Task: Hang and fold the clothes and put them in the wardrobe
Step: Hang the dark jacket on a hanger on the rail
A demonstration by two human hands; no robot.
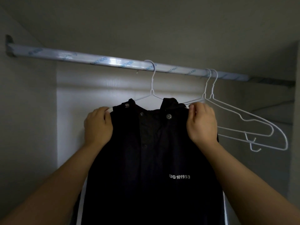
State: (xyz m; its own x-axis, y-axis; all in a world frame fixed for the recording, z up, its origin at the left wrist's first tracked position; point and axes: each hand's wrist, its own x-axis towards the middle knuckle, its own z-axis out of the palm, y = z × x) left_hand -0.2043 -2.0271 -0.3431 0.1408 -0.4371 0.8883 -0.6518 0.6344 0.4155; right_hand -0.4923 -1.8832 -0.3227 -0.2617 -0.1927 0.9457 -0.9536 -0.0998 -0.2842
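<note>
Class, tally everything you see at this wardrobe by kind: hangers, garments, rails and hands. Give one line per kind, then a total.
White wire hangers: 3, one carrying the jacket, two bare
Dark snap-button jacket: 1
Plastic-wrapped metal rail: 1
Hands: 2, left hand and right hand
Total: 7

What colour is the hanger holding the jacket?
White: the wire hanger under the dark jacket, clearest in the head view.
</note>
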